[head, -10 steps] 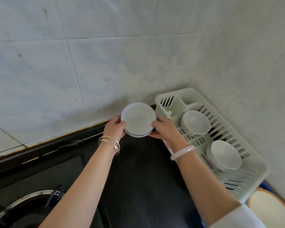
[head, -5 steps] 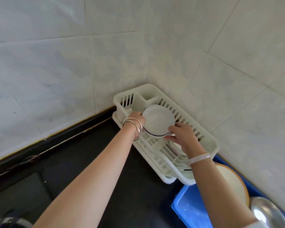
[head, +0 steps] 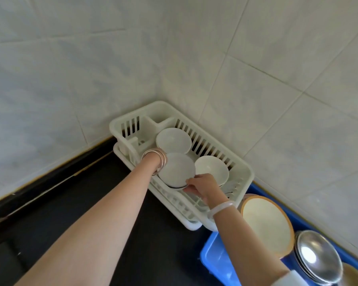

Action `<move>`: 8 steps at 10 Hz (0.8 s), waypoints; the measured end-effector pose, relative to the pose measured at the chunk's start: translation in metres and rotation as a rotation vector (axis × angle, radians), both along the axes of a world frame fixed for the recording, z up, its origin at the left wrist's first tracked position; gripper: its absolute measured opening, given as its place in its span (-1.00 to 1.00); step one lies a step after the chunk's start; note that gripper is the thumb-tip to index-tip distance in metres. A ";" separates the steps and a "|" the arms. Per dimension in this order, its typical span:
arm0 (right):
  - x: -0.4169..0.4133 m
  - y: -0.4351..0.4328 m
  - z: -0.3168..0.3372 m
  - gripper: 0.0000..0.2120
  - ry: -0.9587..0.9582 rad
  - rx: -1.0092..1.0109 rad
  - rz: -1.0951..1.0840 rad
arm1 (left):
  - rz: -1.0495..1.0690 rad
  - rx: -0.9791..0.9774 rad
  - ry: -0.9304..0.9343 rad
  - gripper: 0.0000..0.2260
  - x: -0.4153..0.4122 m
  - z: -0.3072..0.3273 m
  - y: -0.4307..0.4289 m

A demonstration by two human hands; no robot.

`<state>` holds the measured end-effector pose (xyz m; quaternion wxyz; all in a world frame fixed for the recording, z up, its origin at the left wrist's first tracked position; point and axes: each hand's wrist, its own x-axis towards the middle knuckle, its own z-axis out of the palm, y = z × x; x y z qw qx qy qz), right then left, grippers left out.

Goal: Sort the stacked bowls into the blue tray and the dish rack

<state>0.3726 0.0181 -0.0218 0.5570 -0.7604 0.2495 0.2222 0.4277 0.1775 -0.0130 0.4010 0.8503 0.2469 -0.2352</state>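
near right: blue tray [head: 215,263], its near-left floor bare, a tan-rimmed plate [head: 265,226] and steel bowls [head: 316,256] along its far side. right hand [head: 203,185]: fingers clamp the near rim of the stacked bowls [head: 177,170], inside the dish rack [head: 244,172] by its near wall. left hand [head: 154,159]: fingers hidden behind the stack, state cannot be told. far bowl [head: 173,140] and right bowl [head: 212,170] crowd the stack closely; the rack backs into the tiled corner [head: 194,79].

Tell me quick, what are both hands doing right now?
Left hand: hidden behind the stacked bowls, cannot tell.
Right hand: pinching the stacked bowls' rim.
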 end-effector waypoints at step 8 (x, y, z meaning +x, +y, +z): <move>-0.036 0.008 0.039 -0.67 -0.103 0.016 -0.045 | -0.140 0.025 -0.147 -0.62 -0.027 0.011 -0.016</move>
